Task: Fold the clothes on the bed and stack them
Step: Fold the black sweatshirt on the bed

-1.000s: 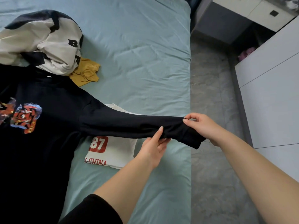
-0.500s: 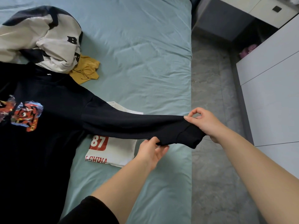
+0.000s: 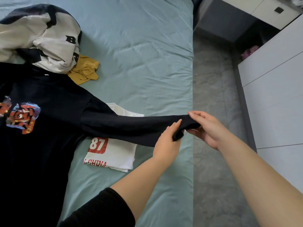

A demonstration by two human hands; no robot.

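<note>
A bed (image 3: 139, 46) with a pale green, lightly creased sheet fills most of the view. Off the bed's right edge runs a grey mottled floor (image 3: 213, 95). Beyond that strip stands a white cabinet (image 3: 275, 95) with flat fronts. Past the bed's far right corner is a dark grey unit (image 3: 226, 22) with white drawer fronts (image 3: 262, 9) above it. Something pink (image 3: 249, 51) lies in the shadowed gap between them; what it is cannot be told.

A black sweatshirt (image 3: 41, 153) lies spread on the bed's left side, front up. Its sleeve (image 3: 131, 126) is stretched out toward the bed's right edge. The left hand (image 3: 165, 141) pinches the sleeve just short of the cuff, fingers laid over the top. The right hand (image 3: 208, 128) holds the cuff end between fingertips and thumb, over the bed's right edge. A folded white T-shirt (image 3: 114, 154) lies on the bed partly under the sleeve. A cream and navy jacket (image 3: 41, 40) is heaped at the bed's far left, with a crumpled yellow garment (image 3: 85, 71) touching it.

The T-shirt shows "87" in white on a red block and "CHINA" in red below. The jacket bears a black "B" and part of another letter. The sweatshirt's red and blue chest print (image 3: 21, 115) cannot be read.
</note>
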